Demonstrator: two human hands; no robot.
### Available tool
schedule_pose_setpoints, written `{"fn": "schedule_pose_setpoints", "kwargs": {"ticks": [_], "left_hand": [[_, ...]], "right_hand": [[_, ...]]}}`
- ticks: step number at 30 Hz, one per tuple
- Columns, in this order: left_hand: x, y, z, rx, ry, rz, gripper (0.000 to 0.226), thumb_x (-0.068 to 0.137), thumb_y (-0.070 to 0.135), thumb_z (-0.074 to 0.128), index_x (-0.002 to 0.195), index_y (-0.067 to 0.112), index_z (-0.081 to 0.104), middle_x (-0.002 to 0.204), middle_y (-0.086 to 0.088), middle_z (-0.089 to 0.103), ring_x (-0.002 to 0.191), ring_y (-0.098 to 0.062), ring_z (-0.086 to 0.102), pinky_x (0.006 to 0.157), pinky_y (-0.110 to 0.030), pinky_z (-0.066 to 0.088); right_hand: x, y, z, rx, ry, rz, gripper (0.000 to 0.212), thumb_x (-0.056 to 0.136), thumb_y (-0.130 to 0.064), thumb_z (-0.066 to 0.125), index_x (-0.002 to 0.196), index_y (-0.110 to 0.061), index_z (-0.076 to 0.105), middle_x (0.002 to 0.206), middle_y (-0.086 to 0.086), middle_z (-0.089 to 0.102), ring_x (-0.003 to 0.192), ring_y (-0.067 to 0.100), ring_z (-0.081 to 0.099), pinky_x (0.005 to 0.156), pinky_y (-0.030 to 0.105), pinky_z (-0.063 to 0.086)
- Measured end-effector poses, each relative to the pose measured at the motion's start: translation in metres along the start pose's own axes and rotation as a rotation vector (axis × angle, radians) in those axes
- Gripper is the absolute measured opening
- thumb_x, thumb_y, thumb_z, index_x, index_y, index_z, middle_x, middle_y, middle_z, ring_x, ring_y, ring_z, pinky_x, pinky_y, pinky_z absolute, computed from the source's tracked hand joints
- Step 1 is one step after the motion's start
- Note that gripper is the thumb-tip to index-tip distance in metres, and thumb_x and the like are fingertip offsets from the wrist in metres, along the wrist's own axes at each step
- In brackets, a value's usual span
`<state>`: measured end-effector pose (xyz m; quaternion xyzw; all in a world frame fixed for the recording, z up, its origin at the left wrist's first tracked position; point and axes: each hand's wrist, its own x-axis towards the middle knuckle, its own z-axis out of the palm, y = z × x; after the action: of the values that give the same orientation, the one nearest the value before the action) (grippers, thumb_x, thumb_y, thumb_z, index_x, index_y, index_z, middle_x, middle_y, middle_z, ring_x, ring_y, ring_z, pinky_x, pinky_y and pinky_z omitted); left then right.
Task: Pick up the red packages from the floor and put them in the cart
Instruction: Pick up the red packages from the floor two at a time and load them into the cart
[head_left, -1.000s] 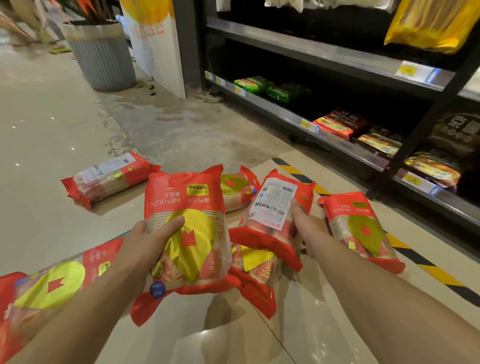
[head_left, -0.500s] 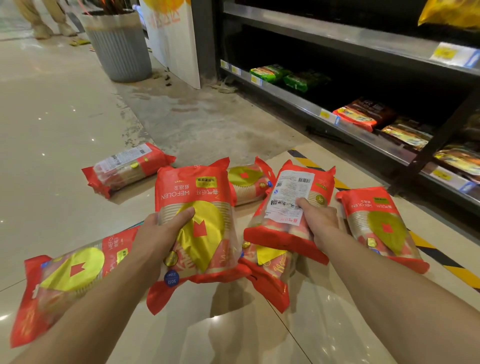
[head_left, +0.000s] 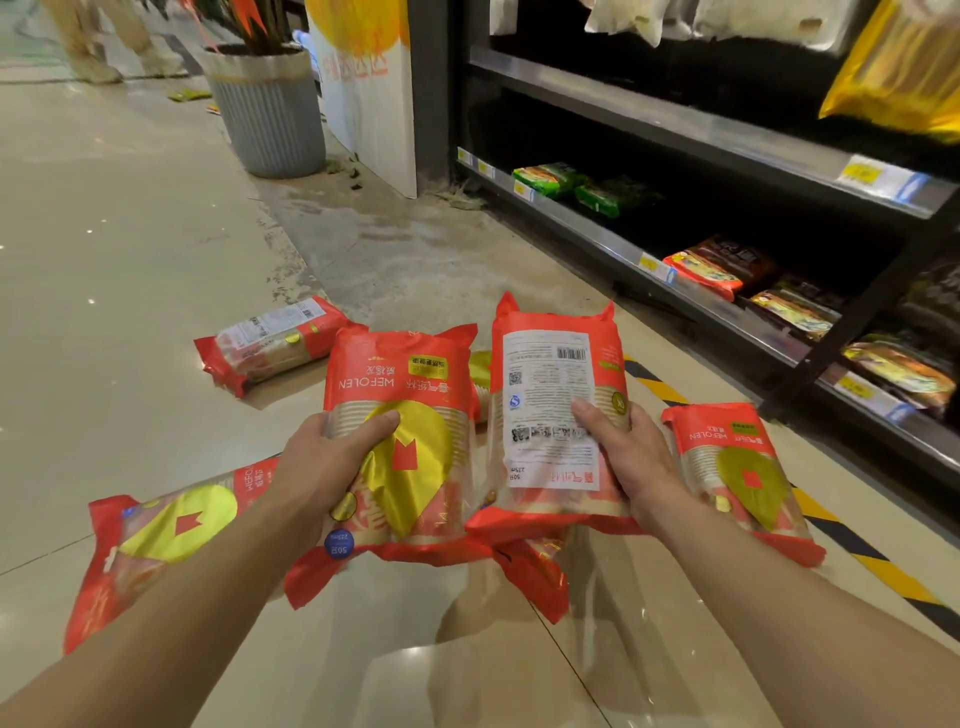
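Observation:
My left hand (head_left: 327, 462) grips a red package with a gold print (head_left: 410, 415), held above the floor. My right hand (head_left: 628, 457) grips a second red package (head_left: 550, 395), its white label side facing me. Several more red packages lie on the floor: one at the far left (head_left: 270, 345), one under my left forearm (head_left: 156, 540), one at the right (head_left: 743, 467), and one below the held pair (head_left: 535, 571). Another is mostly hidden behind the held packages. No cart is in view.
A black store shelf (head_left: 675, 124) with packaged food runs along the right. Yellow-black hazard tape (head_left: 852, 545) marks the floor in front of it. A grey ribbed planter (head_left: 270, 114) stands at the back, with a person's legs (head_left: 83, 41) beyond it.
Both hands have lifted their packages higher off the floor. The right package has turned more upright, label toward me. The view has tilted up slightly.

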<state>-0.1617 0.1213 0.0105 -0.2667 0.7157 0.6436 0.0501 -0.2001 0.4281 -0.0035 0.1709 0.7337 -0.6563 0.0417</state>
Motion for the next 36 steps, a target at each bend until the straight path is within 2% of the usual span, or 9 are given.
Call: {"fn": "schedule_pose_setpoints", "kwargs": {"ticks": [6,10,13,15,23,28,31,34,36], "left_hand": [[-0.056,0.04,-0.017,0.036,0.001,-0.026,0.06,0.083,0.057,0.089,0.13,0.027,0.069,0.11,-0.001,0.083,0.094,-0.028,0.082,0.089,-0.051,0.067],[-0.117,0.114,-0.032,0.02,0.015,-0.046,0.058,0.08,0.06,0.09,0.127,0.03,0.072,0.108,0.001,0.084,0.094,-0.027,0.083,0.092,-0.051,0.067],[-0.173,0.207,-0.042,0.005,0.013,0.008,0.043,0.086,0.051,0.088,0.121,0.029,0.075,0.104,0.003,0.084,0.091,-0.022,0.082,0.082,-0.038,0.064],[-0.216,0.284,-0.05,-0.001,0.002,0.046,0.036,0.088,0.048,0.088,0.116,0.029,0.075,0.101,0.005,0.083,0.089,-0.019,0.081,0.08,-0.035,0.063],[-0.392,0.559,-0.094,0.008,-0.077,0.185,0.028,0.09,0.044,0.088,0.109,0.025,0.078,0.096,0.004,0.087,0.09,-0.022,0.084,0.093,-0.046,0.065],[-0.458,0.653,-0.12,-0.035,-0.165,0.264,0.042,0.083,0.045,0.093,0.116,0.022,0.08,0.097,0.001,0.087,0.093,-0.026,0.084,0.09,-0.044,0.066],[-0.484,0.688,-0.129,-0.013,-0.271,0.321,0.067,0.067,0.063,0.095,0.12,0.024,0.08,0.105,0.0,0.087,0.097,-0.026,0.084,0.095,-0.049,0.065],[-0.506,0.71,-0.137,-0.002,-0.348,0.363,0.067,0.07,0.066,0.094,0.12,0.023,0.079,0.108,-0.002,0.085,0.097,-0.024,0.083,0.089,-0.043,0.066],[-0.521,0.721,-0.134,0.023,-0.415,0.357,0.082,0.058,0.075,0.095,0.119,0.023,0.079,0.105,-0.003,0.086,0.096,-0.028,0.084,0.095,-0.052,0.066]], "right_hand": [[-0.06,-0.039,-0.02,-0.033,-0.048,0.005,0.061,0.083,-0.042,0.089,0.133,-0.02,0.061,0.112,0.0,0.082,0.092,0.019,0.082,0.084,0.042,0.067],[-0.114,-0.115,-0.046,-0.064,-0.032,0.033,0.063,0.076,-0.05,0.093,0.126,-0.028,0.063,0.113,-0.002,0.081,0.096,0.021,0.082,0.091,0.052,0.065],[-0.159,-0.209,-0.069,-0.035,-0.027,0.038,0.051,0.08,-0.042,0.091,0.12,-0.03,0.061,0.111,-0.002,0.081,0.094,0.021,0.082,0.09,0.051,0.066],[-0.193,-0.289,-0.088,-0.013,-0.021,0.035,0.058,0.078,-0.041,0.092,0.125,-0.027,0.06,0.112,0.0,0.081,0.095,0.021,0.082,0.091,0.052,0.065],[-0.335,-0.59,-0.169,0.019,0.045,-0.119,0.05,0.086,-0.032,0.089,0.127,-0.025,0.061,0.115,0.001,0.08,0.097,0.021,0.081,0.089,0.049,0.065],[-0.425,-0.691,-0.189,0.08,0.122,-0.156,0.047,0.087,-0.03,0.088,0.124,-0.024,0.06,0.116,0.005,0.08,0.099,0.026,0.081,0.09,0.053,0.065],[-0.471,-0.718,-0.194,0.124,0.203,-0.167,0.054,0.085,-0.033,0.091,0.127,-0.023,0.059,0.118,0.006,0.079,0.099,0.026,0.081,0.091,0.054,0.065],[-0.518,-0.733,-0.199,0.177,0.296,-0.183,0.05,0.086,-0.032,0.09,0.124,-0.024,0.059,0.117,0.005,0.079,0.098,0.027,0.081,0.089,0.055,0.065],[-0.55,-0.738,-0.202,0.189,0.364,-0.198,0.052,0.087,-0.032,0.089,0.129,-0.021,0.06,0.118,0.004,0.079,0.096,0.024,0.081,0.088,0.052,0.066]]}}
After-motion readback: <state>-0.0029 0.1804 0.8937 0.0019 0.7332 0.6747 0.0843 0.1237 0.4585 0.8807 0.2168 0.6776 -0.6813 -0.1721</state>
